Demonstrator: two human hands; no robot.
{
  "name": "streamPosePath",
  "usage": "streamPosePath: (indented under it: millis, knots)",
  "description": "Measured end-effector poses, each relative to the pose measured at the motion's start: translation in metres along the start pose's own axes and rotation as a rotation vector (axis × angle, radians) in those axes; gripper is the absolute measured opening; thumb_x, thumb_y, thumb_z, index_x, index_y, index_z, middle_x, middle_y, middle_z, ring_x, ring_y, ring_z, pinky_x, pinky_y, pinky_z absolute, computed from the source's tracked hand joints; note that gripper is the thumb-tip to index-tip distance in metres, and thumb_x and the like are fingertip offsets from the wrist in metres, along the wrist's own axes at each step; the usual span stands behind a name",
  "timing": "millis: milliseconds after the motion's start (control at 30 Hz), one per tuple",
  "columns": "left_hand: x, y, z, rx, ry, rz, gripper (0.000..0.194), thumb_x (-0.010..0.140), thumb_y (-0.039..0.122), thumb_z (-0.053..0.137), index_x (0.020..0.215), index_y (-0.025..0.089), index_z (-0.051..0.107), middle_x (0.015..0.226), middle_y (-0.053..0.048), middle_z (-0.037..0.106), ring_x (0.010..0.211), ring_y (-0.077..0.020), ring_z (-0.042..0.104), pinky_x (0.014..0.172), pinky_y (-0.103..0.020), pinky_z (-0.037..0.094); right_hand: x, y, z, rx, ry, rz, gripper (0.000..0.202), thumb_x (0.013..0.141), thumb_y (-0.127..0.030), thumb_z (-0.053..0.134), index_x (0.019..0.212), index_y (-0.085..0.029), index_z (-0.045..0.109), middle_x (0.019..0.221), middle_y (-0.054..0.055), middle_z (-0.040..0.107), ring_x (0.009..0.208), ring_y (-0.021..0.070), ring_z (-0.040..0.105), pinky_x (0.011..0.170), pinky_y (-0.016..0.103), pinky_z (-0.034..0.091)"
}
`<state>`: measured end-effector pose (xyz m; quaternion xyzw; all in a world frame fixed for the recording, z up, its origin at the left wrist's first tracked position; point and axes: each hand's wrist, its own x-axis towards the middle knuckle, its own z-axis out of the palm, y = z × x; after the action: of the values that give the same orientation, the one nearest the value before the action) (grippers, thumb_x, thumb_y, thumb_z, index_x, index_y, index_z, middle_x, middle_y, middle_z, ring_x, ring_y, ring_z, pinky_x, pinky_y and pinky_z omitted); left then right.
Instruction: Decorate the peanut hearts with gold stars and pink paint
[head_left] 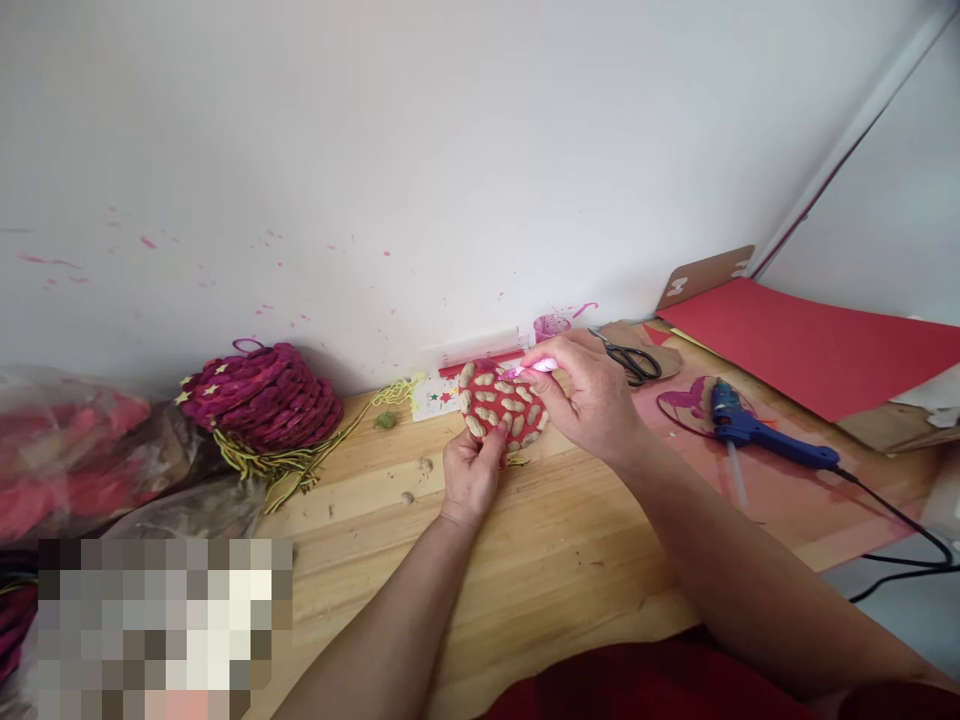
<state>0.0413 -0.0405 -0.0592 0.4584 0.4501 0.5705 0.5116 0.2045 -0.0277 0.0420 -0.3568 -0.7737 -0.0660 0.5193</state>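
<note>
Peanuts in their shells cover a red cardboard piece [499,405], and some pink paint shows at its top edge. My left hand [472,475] is closed on the lower edge of this piece, thumb in front, holding it tilted up above the wooden table. In my right hand [589,390] is a slim paintbrush [541,366] with a white, pink-stained handle, pinched between thumb and fingers. The brush's pink tip is at the upper peanuts; I cannot tell whether it touches. Behind the piece lies a sheet of coloured star stickers [435,398].
A bundle of magenta-painted peanuts [262,400] with yellow strings stands left. Behind my right hand are a pink cup [551,325] and scissors [634,365]. A blue glue gun [776,440] with a black cord and red card [817,335] lie right. Plastic bags [82,450] lie far left.
</note>
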Motion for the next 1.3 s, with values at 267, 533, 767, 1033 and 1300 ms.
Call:
streamPosePath:
  millis: [267, 533, 767, 1033, 1300]
  knots:
    - [-0.002, 0.008, 0.002, 0.070, 0.031, -0.015, 0.048, 0.076, 0.059, 0.078, 0.059, 0.020, 0.056, 0.051, 0.003, 0.052, 0.051, -0.0108, 0.040, 0.051, -0.025, 0.032, -0.001, 0.001, 0.001, -0.015, -0.026, -0.019, 0.009, 0.099, -0.020, 0.060, 0.093, -0.024, 0.065, 0.086, 0.003, 0.075, 0.087, 0.0223, 0.066, 0.080, 0.036, 0.052]
    - [-0.001, 0.005, -0.001, 0.106, 0.040, 0.003, 0.047, 0.079, 0.057, 0.076, 0.059, 0.020, 0.056, 0.052, 0.003, 0.053, 0.051, -0.0107, 0.041, 0.050, -0.025, 0.032, -0.001, 0.003, 0.001, -0.008, -0.031, -0.010, 0.008, 0.100, -0.022, 0.060, 0.094, -0.025, 0.065, 0.087, 0.003, 0.076, 0.088, 0.0220, 0.066, 0.082, 0.036, 0.051]
    - [0.000, 0.010, 0.002, 0.005, 0.083, -0.047, 0.049, 0.072, 0.059, 0.079, 0.057, 0.021, 0.052, 0.047, 0.004, 0.051, 0.043, -0.0089, 0.037, 0.044, -0.025, 0.028, 0.000, 0.004, -0.002, 0.021, 0.010, 0.044, 0.008, 0.096, -0.017, 0.063, 0.094, -0.024, 0.065, 0.085, 0.002, 0.074, 0.086, 0.0213, 0.066, 0.080, 0.036, 0.051]
    - [-0.001, 0.008, 0.000, -0.052, 0.068, -0.055, 0.049, 0.075, 0.059, 0.079, 0.058, 0.021, 0.053, 0.045, 0.005, 0.051, 0.038, -0.0087, 0.038, 0.039, -0.024, 0.027, -0.001, 0.004, 0.001, 0.008, -0.003, 0.031, 0.008, 0.096, -0.017, 0.064, 0.093, -0.024, 0.066, 0.086, 0.002, 0.074, 0.086, 0.0213, 0.066, 0.081, 0.036, 0.051]
    - [-0.001, 0.008, 0.001, -0.065, 0.091, -0.083, 0.048, 0.072, 0.058, 0.081, 0.058, 0.021, 0.054, 0.045, 0.005, 0.051, 0.037, -0.0082, 0.038, 0.037, -0.023, 0.028, -0.001, 0.004, -0.001, 0.021, -0.001, 0.060, 0.008, 0.097, -0.018, 0.062, 0.093, -0.024, 0.067, 0.086, 0.002, 0.073, 0.087, 0.0209, 0.066, 0.082, 0.035, 0.051]
